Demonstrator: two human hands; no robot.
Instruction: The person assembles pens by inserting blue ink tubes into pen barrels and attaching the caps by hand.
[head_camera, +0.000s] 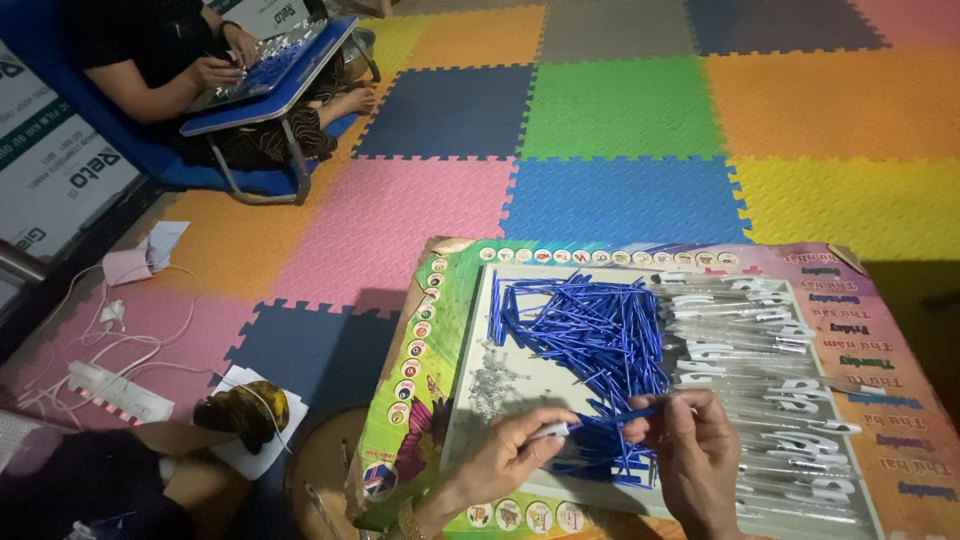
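Head view, both hands' grip pinching blue pen refill, long axis left-right, left hand, right hand

The floor mats were a patchwork of pink, yellow, orange, green, blue, navy and grey squares with jigsaw edges. The heap of thin refills was bright blue; the pen barrels beside them were clear with white clips. The board beneath was multicoloured, pink, green and orange, edged with round picture dots
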